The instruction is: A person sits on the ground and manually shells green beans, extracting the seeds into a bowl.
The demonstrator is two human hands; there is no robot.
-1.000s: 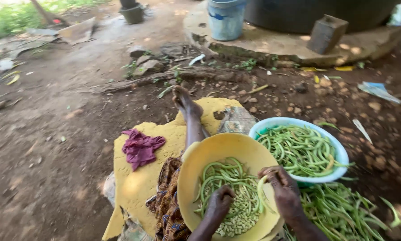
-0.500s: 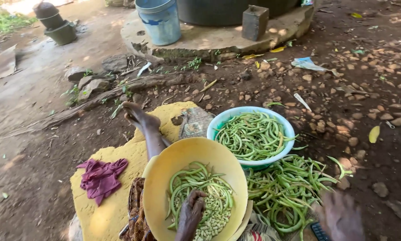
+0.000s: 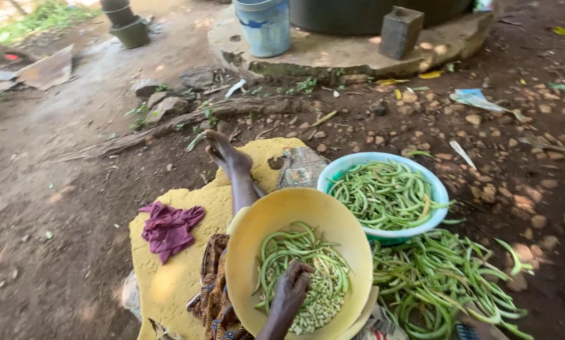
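Note:
A yellow bowl (image 3: 245, 252) rests on my lap, holding green bean pods (image 3: 282, 245) and pale shelled beans (image 3: 323, 299). My left hand (image 3: 292, 288) lies in it, knuckles up, with the fingers curled down into the pods. Only a sliver of my right hand (image 3: 484, 332) shows at the bottom edge, beside a heap of pods on the ground (image 3: 433, 283); its fingers are hidden. A light blue basin (image 3: 333, 173) full of pods stands just beyond the yellow bowl. My bare leg and foot (image 3: 229, 157) stretch forward over a yellow cloth (image 3: 169, 283).
A purple rag (image 3: 169, 226) lies on the yellow cloth. Stones and dirt surround the spot. A branch (image 3: 188, 119) lies ahead, with a round concrete slab (image 3: 333, 53) behind it bearing a blue bucket (image 3: 265, 26) and a block (image 3: 401, 31).
My right hand has dropped from over the pod heap to the bottom edge of the view. The left hand stays in the yellow bowl. The camera has tilted slightly.

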